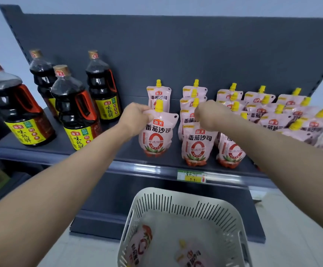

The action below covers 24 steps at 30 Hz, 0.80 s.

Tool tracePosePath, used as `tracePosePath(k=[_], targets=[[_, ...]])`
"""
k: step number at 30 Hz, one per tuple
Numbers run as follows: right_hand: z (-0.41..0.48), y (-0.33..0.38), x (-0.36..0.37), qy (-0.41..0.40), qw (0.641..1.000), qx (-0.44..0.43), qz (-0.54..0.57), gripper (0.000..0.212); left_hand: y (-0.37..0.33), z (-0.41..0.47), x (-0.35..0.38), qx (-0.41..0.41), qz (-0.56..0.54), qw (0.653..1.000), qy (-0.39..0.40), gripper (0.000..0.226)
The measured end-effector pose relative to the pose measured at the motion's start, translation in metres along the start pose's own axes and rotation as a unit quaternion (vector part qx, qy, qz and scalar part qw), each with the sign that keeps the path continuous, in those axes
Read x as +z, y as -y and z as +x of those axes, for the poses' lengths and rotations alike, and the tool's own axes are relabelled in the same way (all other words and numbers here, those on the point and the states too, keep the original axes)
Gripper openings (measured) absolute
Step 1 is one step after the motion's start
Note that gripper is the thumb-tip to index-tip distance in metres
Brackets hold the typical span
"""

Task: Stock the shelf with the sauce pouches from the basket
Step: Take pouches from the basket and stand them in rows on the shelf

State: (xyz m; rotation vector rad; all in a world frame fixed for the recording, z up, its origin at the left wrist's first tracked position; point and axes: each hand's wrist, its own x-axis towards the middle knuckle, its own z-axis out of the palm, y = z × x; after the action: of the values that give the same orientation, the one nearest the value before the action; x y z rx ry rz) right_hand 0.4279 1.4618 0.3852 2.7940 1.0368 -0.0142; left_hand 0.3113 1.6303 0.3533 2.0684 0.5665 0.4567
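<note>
Shelf (156,167), front edge: your left hand (135,117) pinches one sauce pouch (157,134) upright by its top; your right hand (206,116) grips the neighbouring pouch (196,143). Basket (220,214): two pouches left. Risk: soft bases slump forward once released, toppling off the edge.

glossy plastic pouches (157,132), matt slotted plastic basket (224,211), matt shelf (118,151)

My left hand (136,117) and right hand (207,115) sit amid upright sauce pouches (196,143) at the shelf (91,157) front. Open dark deck lies between the soy sauce bottles (73,110) and the leftmost pouch column. Right of my right hand, pouches crowd rank on rank. The basket (183,209) below is open-topped and unobstructed.
</note>
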Motion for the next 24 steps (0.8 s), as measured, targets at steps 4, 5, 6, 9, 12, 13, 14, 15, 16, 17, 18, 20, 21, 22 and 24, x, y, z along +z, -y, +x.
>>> tracePosePath(k=[4, 5, 6, 9, 12, 13, 14, 15, 16, 17, 18, 20, 21, 22, 24], targets=[[-0.0035, -0.0014, 0.0029, -0.045, 0.999, 0.017, 0.017, 0.036, 0.0019, 0.0024, 0.0028, 0.005, -0.007, 1.000, 0.018, 0.020], [-0.0047, -0.0023, 0.0037, -0.054, 0.998, 0.017, 0.022, 0.037, 0.0024, 0.0026, 0.0035, 0.007, -0.008, 1.000, 0.023, 0.019], [-0.0059, -0.0030, 0.0045, -0.062, 0.998, 0.015, 0.024, 0.039, 0.0029, 0.0026, 0.0041, 0.009, -0.009, 1.000, 0.028, 0.019], [-0.0092, -0.0024, 0.0060, -0.083, 0.996, 0.018, 0.039, 0.040, 0.0050, 0.0021, 0.0044, 0.003, -0.011, 0.999, 0.034, 0.020], [-0.0085, -0.0009, 0.0061, -0.086, 0.994, 0.033, 0.059, 0.035, 0.0071, 0.0015, 0.0015, 0.001, -0.012, 0.999, 0.033, 0.023], [-0.0080, -0.0009, 0.0063, -0.085, 0.993, 0.038, 0.066, 0.034, 0.0077, 0.0012, 0.0004, 0.003, -0.012, 0.999, 0.032, 0.022], [-0.0076, -0.0008, 0.0070, -0.084, 0.993, 0.042, 0.071, 0.035, 0.0079, 0.0009, -0.0007, 0.004, -0.013, 0.999, 0.031, 0.021], [-0.0073, -0.0010, 0.0079, -0.086, 0.993, 0.045, 0.074, 0.038, 0.0080, 0.0009, -0.0015, 0.004, -0.014, 0.999, 0.029, 0.021], [-0.0070, -0.0012, 0.0090, -0.088, 0.992, 0.045, 0.074, 0.040, 0.0081, 0.0006, -0.0018, 0.003, -0.016, 0.999, 0.028, 0.021], [-0.0067, -0.0016, 0.0099, -0.091, 0.992, 0.045, 0.074, 0.041, 0.0081, 0.0002, -0.0018, 0.001, -0.018, 1.000, 0.026, 0.022], [-0.0066, -0.0019, 0.0104, -0.094, 0.992, 0.047, 0.075, 0.042, 0.0080, -0.0003, -0.0015, 0.000, -0.018, 1.000, 0.023, 0.022], [-0.0067, -0.0022, 0.0104, -0.094, 0.991, 0.046, 0.078, 0.042, 0.0071, -0.0012, 0.0001, -0.003, -0.013, 1.000, 0.019, 0.022], [-0.0066, -0.0028, 0.0105, -0.091, 0.992, 0.043, 0.078, 0.041, 0.0066, -0.0016, 0.0013, -0.005, -0.011, 1.000, 0.016, 0.022], [-0.0067, -0.0033, 0.0104, -0.089, 0.992, 0.040, 0.079, 0.041, 0.0061, -0.0019, 0.0025, -0.007, -0.010, 1.000, 0.014, 0.022], [-0.0073, -0.0044, 0.0081, -0.093, 0.992, 0.032, 0.084, 0.041, 0.0048, -0.0026, 0.0043, -0.011, -0.011, 1.000, 0.005, 0.021]])
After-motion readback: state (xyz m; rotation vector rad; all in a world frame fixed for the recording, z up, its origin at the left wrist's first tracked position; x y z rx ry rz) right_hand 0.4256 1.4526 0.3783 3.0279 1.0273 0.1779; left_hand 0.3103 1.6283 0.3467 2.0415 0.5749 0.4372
